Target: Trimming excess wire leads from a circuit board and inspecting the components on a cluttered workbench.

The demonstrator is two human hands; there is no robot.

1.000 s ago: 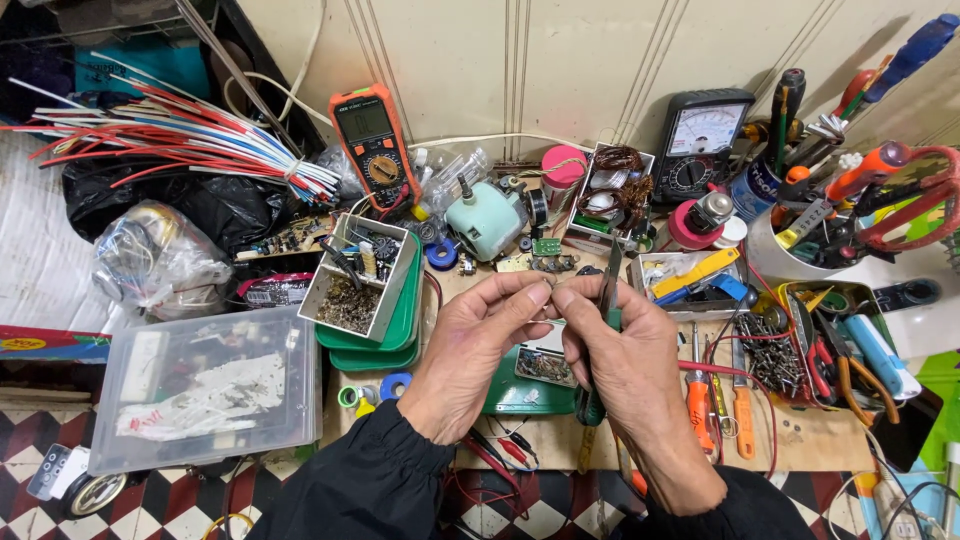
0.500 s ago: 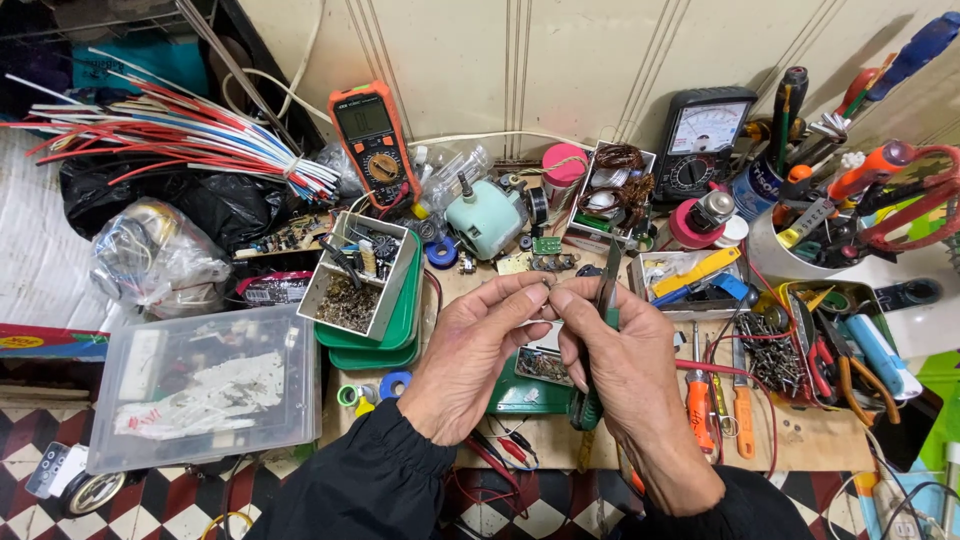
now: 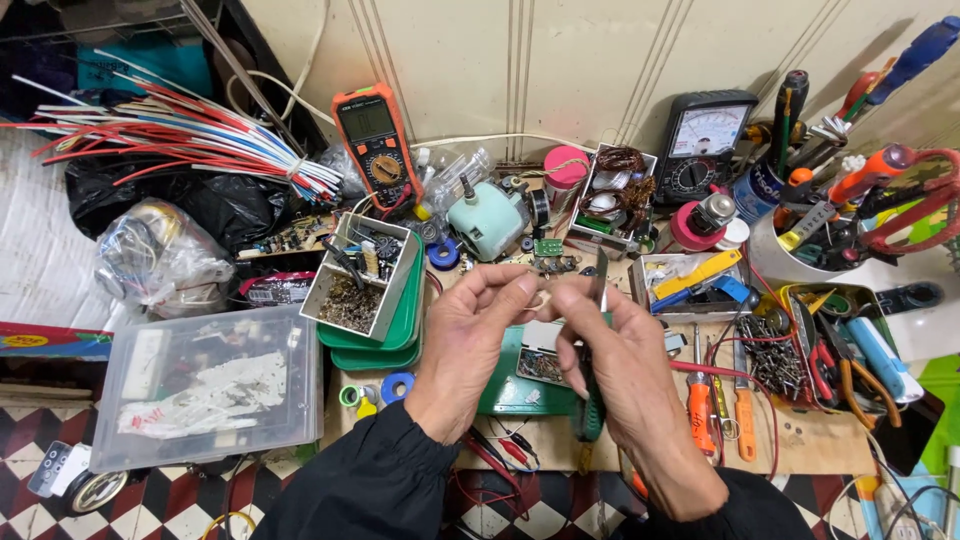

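Change since the earlier frame: both hands sit marginally higher over the counter [image 3: 800,455], otherwise as before. Left hand [image 3: 470,345]: fingertips pinched narrow on a tiny component [image 3: 541,297], too small to identify, held above the green tray [image 3: 510,390]. Right hand [image 3: 625,375]: closed around green-handled pliers [image 3: 594,385], tips raised beside the part; step judged as gripping or trimming it, needing fine alignment next.

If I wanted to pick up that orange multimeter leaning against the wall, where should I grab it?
Probably by the long side edges of the orange multimeter, around its middle, coming from the front and above. It leans tilted against the wall, so its back is blocked, while both sides look free above the clutter at its foot.
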